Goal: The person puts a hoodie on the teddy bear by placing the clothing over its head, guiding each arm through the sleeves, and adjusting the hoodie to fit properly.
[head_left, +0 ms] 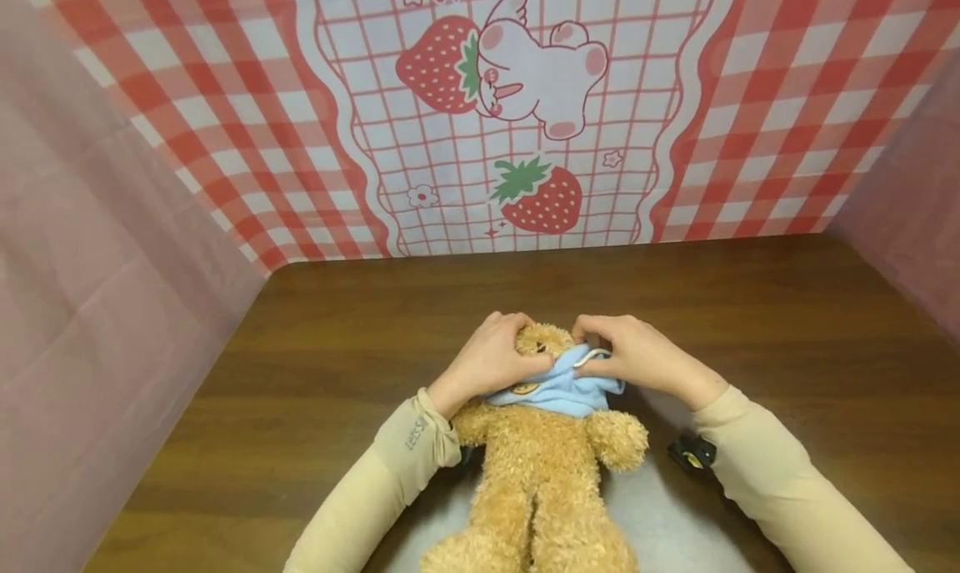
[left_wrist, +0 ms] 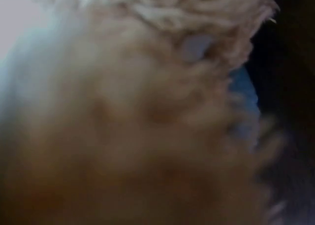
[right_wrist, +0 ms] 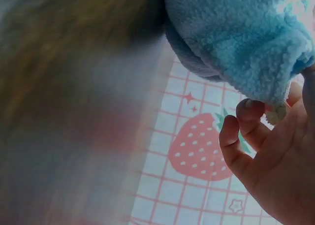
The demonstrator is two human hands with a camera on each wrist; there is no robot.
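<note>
A tan plush teddy bear [head_left: 536,456] lies on its back, legs toward me. A small light-blue fleece top [head_left: 566,394] with a white cord is bunched over its neck and lower face. My left hand [head_left: 487,356] curls round one side of the bear's head, its thumb on the top's upper edge. At the other side, my right hand [head_left: 641,356] grips the top between thumb and fingers beside the cord. In the right wrist view, the fingers [right_wrist: 248,131] curl at the top's hem. Blurred bear fur [left_wrist: 138,126] fills most of the left wrist view.
Beneath the bear is a pale grey surface [head_left: 663,506] on the brown wooden table [head_left: 300,364]. A small black device [head_left: 692,453] sits by my right sleeve. A red-checked strawberry cloth [head_left: 780,89] hangs behind, with pink cloth [head_left: 112,214] at the left side.
</note>
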